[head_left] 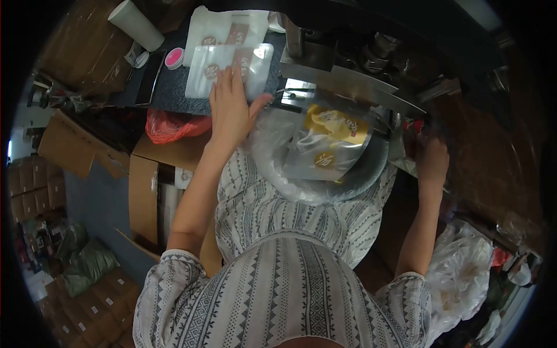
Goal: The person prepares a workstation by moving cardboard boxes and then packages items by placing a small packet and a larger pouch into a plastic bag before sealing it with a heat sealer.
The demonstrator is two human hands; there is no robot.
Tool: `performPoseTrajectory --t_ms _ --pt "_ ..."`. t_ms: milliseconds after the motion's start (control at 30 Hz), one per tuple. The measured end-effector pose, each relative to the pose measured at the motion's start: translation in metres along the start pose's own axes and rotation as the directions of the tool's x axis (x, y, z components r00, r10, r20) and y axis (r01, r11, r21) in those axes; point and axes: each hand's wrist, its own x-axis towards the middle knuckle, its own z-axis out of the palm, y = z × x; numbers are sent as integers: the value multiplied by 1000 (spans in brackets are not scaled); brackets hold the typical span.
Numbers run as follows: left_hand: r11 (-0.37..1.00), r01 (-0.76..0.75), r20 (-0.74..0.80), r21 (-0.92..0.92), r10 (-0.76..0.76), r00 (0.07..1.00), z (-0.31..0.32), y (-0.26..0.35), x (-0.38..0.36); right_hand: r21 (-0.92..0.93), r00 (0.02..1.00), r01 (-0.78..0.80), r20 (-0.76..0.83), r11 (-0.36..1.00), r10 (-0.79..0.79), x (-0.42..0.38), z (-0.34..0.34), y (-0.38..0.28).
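Observation:
My left hand [230, 110] lies with fingers stretched out over a clear plastic pouch [200, 81] with a brown printed panel. Behind that pouch, more pouches [200, 26] of the same look rest on the dark work surface. My right hand [434, 159] is out to the right, smeared by motion, beside a shiny packet [401, 148]; whether it holds anything I cannot tell. Between my arms, a round basin [371, 177] with clear plastic film sits on my lap. In it lies a clear pouch with a yellow printed panel [325, 151].
A machine with a long metal bar [354, 81] stands just beyond the basin. A phone [151, 78], a pink-topped tub [174, 58] and a white cup [136, 26] are at the back left. Below are a red bag [174, 126] and an open carton [144, 200]; a clear plastic bag [458, 272] is lower right.

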Motion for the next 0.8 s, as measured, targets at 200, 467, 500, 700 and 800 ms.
performPoseTrajectory --t_ms 200,467,500,700,800 --pt "920 -154 232 361 72 970 -26 -15 -35 146 997 71 10 987 -73 -4 -16 -20" --pt "974 140 17 177 -145 989 -29 -15 -26 -26 980 176 93 984 -173 0 -15 -6" --pt "974 143 17 178 -148 989 -23 -16 -25 -31 968 244 72 969 -241 1 -10 -1" --pt "983 11 37 184 -18 999 -37 1 -30 362 984 28 152 932 -89 -10 -41 -14" --pt "978 85 111 189 -108 988 -52 21 -45 861 972 -97 190 500 -139 -22 -47 -57"
